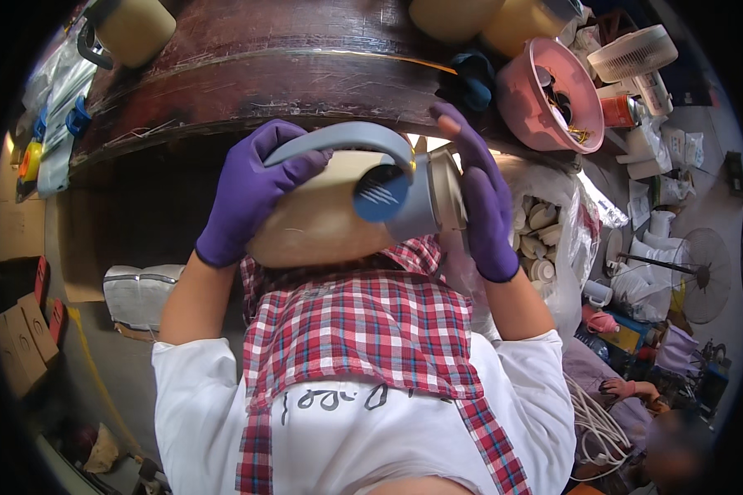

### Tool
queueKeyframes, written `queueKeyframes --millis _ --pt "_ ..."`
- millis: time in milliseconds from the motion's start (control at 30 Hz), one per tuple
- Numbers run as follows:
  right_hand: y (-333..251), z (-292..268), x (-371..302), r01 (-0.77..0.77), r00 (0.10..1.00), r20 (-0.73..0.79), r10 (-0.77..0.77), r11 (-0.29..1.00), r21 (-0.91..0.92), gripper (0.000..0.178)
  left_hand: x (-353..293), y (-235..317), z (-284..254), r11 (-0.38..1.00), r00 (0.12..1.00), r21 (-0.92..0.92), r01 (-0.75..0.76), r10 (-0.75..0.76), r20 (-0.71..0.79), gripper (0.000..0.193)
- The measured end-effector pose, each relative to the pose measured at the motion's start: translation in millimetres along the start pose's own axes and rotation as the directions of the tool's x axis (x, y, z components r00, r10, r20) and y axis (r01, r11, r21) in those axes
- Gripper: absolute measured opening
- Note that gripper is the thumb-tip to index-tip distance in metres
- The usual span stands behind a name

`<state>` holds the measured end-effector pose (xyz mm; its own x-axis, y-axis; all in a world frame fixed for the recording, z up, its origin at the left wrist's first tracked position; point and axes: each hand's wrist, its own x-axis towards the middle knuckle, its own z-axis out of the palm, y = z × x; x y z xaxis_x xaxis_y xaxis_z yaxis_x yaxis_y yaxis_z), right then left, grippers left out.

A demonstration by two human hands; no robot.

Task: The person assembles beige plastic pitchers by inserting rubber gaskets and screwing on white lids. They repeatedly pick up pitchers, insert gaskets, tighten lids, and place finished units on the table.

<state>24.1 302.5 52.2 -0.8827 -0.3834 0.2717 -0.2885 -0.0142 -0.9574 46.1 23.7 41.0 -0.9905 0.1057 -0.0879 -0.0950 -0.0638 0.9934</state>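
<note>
A beige thermos jug [318, 223] lies tipped on its side in front of my checked apron, with its neck toward the right. A blue-grey handle [347, 134] arches along its upper side, and a round dark blue sticker [380, 193] shows near the neck. My left hand [260, 173], in a purple glove, is closed around the rear end of the handle. At the other end, my right hand [485, 202] has its fingers stretched out, the palm side against the beige lid [446, 191]. One fingertip pokes bare through the right glove.
A worn dark red table [248, 91] spans the far side. Other jugs [136, 33] stand on it, with a pink basin [527, 107] of small parts at right. A clear plastic bag [545, 239] holds several beige pieces. Another person's gloved hand [623, 388] shows at lower right.
</note>
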Motion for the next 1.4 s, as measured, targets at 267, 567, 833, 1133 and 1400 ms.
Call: queueKeyframes --millis 267,567,833,1133,1400 --pt "-16.5 1.0 13.6 0.076 0.987 -0.128 -0.098 0.983 -0.169 0.048 1.3 -4.2 21.5 1.0 0.995 -0.005 -0.018 0.017 -0.103 0.042" --pt "3.0 -7.8 22.6 0.221 0.974 0.078 -0.214 0.972 -0.083 0.049 -0.8 -2.9 3.5 0.987 0.994 -0.133 0.085 -0.094 -0.062 0.03" --pt "-23.7 -5.0 24.0 0.392 0.9 0.28 -0.334 0.901 -0.186 0.043 6.8 -18.8 -6.9 0.973 0.988 -0.21 0.096 -0.068 0.14 0.038" --pt "-7.0 -0.4 10.9 0.48 0.876 0.042 -0.48 0.861 -0.168 0.034 8.2 -21.1 4.1 0.988 0.987 0.036 -0.148 0.15 -0.064 0.044" --pt "10.0 -25.7 -1.0 0.136 0.982 -0.09 -0.165 0.954 -0.266 0.048 -0.9 38.6 27.7 0.955 0.986 0.262 -0.139 0.159 -0.056 0.033"
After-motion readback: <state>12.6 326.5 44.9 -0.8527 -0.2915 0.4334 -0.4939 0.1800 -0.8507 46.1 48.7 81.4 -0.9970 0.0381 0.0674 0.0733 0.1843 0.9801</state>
